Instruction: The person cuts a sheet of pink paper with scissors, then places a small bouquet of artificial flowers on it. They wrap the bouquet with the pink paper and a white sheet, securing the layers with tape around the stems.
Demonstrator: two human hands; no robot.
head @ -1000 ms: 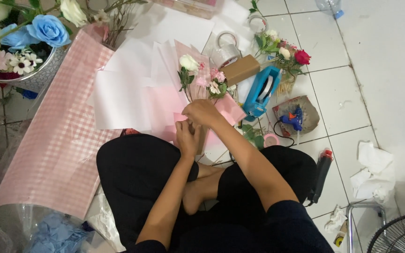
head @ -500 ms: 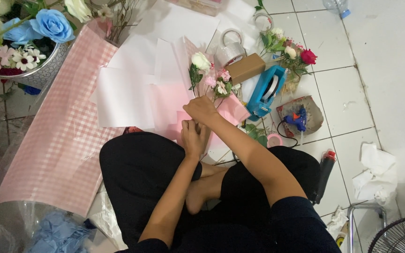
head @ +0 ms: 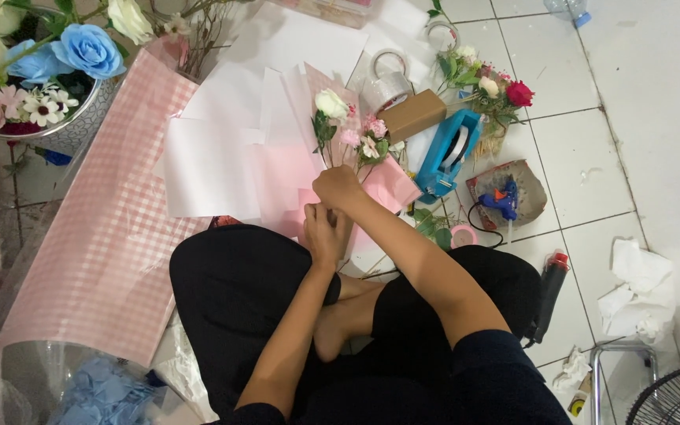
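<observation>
Item: small bouquet [head: 345, 130], white rose and pink blossoms, lying on pink wrapping paper [head: 281, 177] before my crossed legs. My right hand [head: 338, 187] clenches its stems; my left hand [head: 323, 232] pinches the paper just below. Blue tape dispenser [head: 450, 153] nearby.

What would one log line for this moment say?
left hand: grips stems | right hand: on small bouquet | pink wrapping paper beneath | tape dispenser nearby

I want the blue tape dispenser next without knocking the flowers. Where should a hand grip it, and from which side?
Probably grip the tape dispenser across its long blue side walls, near the middle, coming from above. It lies flat on the floor, the walls are parallel and narrow enough to span, and the top is open. The brown box crowds its far end, and the glue gun lies to the right.
</observation>
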